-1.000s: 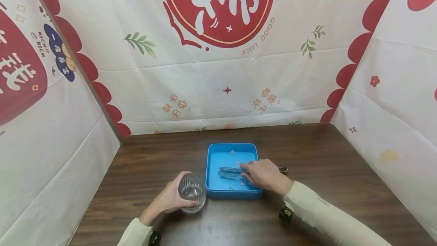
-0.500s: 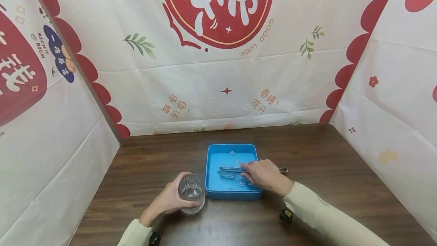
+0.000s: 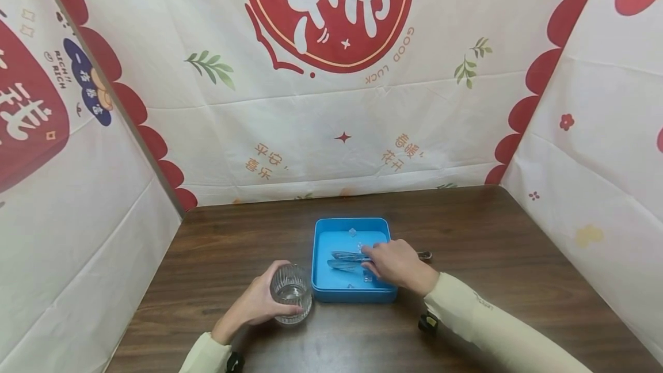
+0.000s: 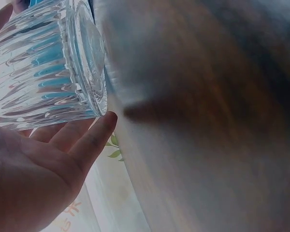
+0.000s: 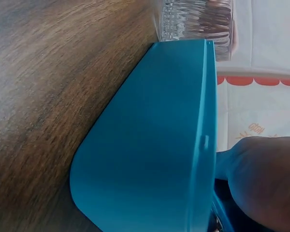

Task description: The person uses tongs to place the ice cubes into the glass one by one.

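My left hand (image 3: 260,300) grips a clear ribbed drinking glass (image 3: 292,291), fingers on the far side and thumb on the near side. The glass (image 4: 43,72) is upright on the table, just left of a blue tray (image 3: 354,296). Over the tray, my right hand (image 3: 396,265) holds metal tongs (image 3: 348,256) whose two arms point left, a little apart. Small clear cubes, like ice (image 3: 353,232), lie in the tray. Whether a cube sits between the tong tips is too small to tell. In the right wrist view, the tray wall (image 5: 150,140) hides most of the tongs.
The dark wooden table (image 3: 238,246) carries the tray and glass near its middle. Printed white cloth (image 3: 321,114) hangs behind the table and along both sides.
My right hand and the tongs have shifted slightly left within the tray. The left hand and the glass stay where they were.
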{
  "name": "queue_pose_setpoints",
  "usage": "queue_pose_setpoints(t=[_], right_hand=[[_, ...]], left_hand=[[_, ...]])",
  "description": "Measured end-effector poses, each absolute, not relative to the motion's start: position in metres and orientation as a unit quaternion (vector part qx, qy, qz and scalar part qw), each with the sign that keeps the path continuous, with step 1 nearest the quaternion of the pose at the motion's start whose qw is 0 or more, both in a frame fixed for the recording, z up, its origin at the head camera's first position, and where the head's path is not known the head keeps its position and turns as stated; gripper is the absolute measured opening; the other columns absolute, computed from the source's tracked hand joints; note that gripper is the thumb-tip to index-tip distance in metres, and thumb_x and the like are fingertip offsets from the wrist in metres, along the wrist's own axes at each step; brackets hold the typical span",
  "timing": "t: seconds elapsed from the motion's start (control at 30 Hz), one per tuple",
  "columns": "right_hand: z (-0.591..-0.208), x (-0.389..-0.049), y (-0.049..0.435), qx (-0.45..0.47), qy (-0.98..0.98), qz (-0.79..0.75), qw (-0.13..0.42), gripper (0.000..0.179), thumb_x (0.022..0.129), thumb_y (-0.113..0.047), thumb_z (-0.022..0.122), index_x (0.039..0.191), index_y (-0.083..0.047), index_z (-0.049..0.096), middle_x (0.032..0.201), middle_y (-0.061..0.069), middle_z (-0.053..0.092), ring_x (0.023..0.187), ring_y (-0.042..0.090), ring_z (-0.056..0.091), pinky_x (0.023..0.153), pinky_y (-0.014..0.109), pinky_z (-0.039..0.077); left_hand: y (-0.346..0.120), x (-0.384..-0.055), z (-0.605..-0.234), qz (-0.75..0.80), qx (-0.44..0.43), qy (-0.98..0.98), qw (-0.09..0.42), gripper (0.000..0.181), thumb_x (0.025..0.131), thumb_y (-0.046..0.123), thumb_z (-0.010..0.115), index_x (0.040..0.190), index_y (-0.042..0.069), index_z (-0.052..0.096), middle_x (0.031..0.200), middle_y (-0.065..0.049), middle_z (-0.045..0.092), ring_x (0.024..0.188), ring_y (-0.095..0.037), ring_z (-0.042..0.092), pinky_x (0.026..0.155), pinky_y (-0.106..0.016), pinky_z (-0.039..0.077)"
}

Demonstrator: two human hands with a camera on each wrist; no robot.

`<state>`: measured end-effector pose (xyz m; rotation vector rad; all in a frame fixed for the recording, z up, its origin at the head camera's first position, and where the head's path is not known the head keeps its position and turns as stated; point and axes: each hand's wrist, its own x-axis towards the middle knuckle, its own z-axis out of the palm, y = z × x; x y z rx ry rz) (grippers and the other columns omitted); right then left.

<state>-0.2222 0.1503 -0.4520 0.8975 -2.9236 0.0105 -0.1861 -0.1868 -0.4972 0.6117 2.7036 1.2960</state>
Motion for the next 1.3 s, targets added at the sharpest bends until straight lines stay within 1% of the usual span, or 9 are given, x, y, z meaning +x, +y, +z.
queue_pose_setpoints(t=[0.2, 0.33, 0.6, 0.7, 0.83, 1.0, 1.2, 1.3], right_hand=[[-0.453, -0.223, 0.149, 0.293, -0.956, 0.006, 0.035, 0.032, 0.094, -0.036, 0.066, 0.119, -0.015, 0.065, 0.087, 0.006, 0.070, 0.050, 0.012, 0.046, 0.043, 0.023, 0.033], [-0.455, -0.223, 0.150, 0.297, -0.954, 0.005, 0.041, 0.033, 0.095, -0.035, 0.066, 0.121, -0.014, 0.065, 0.085, 0.006, 0.070, 0.047, 0.012, 0.043, 0.042, 0.023, 0.032], [-0.460, -0.223, 0.153, 0.307, -0.950, 0.000, 0.065, 0.034, 0.095, -0.035, 0.066, 0.122, -0.016, 0.066, 0.082, 0.004, 0.069, 0.042, 0.010, 0.035, 0.040, 0.023, 0.028], [-0.462, -0.223, 0.155, 0.305, -0.950, 0.007, 0.070, 0.034, 0.095, -0.035, 0.066, 0.123, -0.016, 0.068, 0.087, 0.005, 0.072, 0.042, 0.009, 0.035, 0.041, 0.022, 0.028], [-0.462, -0.223, 0.157, 0.302, -0.951, 0.011, 0.069, 0.032, 0.095, -0.036, 0.065, 0.120, -0.016, 0.068, 0.088, 0.005, 0.072, 0.042, 0.008, 0.035, 0.041, 0.022, 0.029], [-0.461, -0.223, 0.158, 0.306, -0.949, 0.013, 0.072, 0.030, 0.095, -0.036, 0.065, 0.118, -0.017, 0.067, 0.084, 0.003, 0.070, 0.041, 0.007, 0.035, 0.041, 0.021, 0.029], [-0.458, -0.223, 0.159, 0.312, -0.947, 0.018, 0.077, 0.027, 0.095, -0.035, 0.065, 0.115, -0.016, 0.067, 0.078, 0.002, 0.068, 0.041, 0.007, 0.034, 0.041, 0.021, 0.029], [-0.457, -0.223, 0.161, 0.308, -0.948, 0.019, 0.076, 0.025, 0.095, -0.035, 0.065, 0.113, -0.017, 0.067, 0.074, -0.001, 0.065, 0.041, 0.007, 0.034, 0.041, 0.020, 0.029]], left_hand=[[-0.187, -0.185, -0.497, 0.424, 0.199, 0.882, 0.044, 0.093, 0.061, 0.047, 0.092, 0.136, 0.019, 0.045, 0.113, -0.004, 0.065, 0.101, -0.020, 0.063, 0.087, -0.045, 0.050], [-0.186, -0.185, -0.497, 0.427, 0.199, 0.881, 0.044, 0.093, 0.061, 0.047, 0.092, 0.136, 0.019, 0.045, 0.113, -0.004, 0.065, 0.101, -0.020, 0.063, 0.087, -0.045, 0.050], [-0.186, -0.184, -0.497, 0.428, 0.201, 0.880, 0.045, 0.095, 0.061, 0.046, 0.092, 0.137, 0.014, 0.044, 0.113, -0.006, 0.065, 0.101, -0.021, 0.063, 0.087, -0.045, 0.050], [-0.187, -0.184, -0.498, 0.428, 0.201, 0.880, 0.044, 0.096, 0.061, 0.046, 0.092, 0.138, 0.014, 0.045, 0.113, -0.006, 0.065, 0.101, -0.021, 0.063, 0.087, -0.044, 0.050], [-0.187, -0.184, -0.498, 0.427, 0.199, 0.881, 0.044, 0.095, 0.061, 0.047, 0.092, 0.137, 0.015, 0.045, 0.113, -0.005, 0.065, 0.101, -0.021, 0.063, 0.087, -0.044, 0.050], [-0.186, -0.185, -0.498, 0.430, 0.200, 0.879, 0.044, 0.092, 0.061, 0.046, 0.093, 0.135, 0.019, 0.045, 0.112, -0.006, 0.066, 0.100, -0.021, 0.064, 0.086, -0.043, 0.051], [-0.185, -0.186, -0.497, 0.434, 0.200, 0.877, 0.044, 0.091, 0.062, 0.046, 0.092, 0.134, 0.020, 0.045, 0.111, -0.006, 0.066, 0.099, -0.022, 0.064, 0.086, -0.043, 0.051], [-0.185, -0.187, -0.497, 0.432, 0.199, 0.879, 0.043, 0.091, 0.062, 0.047, 0.092, 0.134, 0.020, 0.045, 0.111, -0.006, 0.066, 0.099, -0.021, 0.064, 0.086, -0.043, 0.051]])
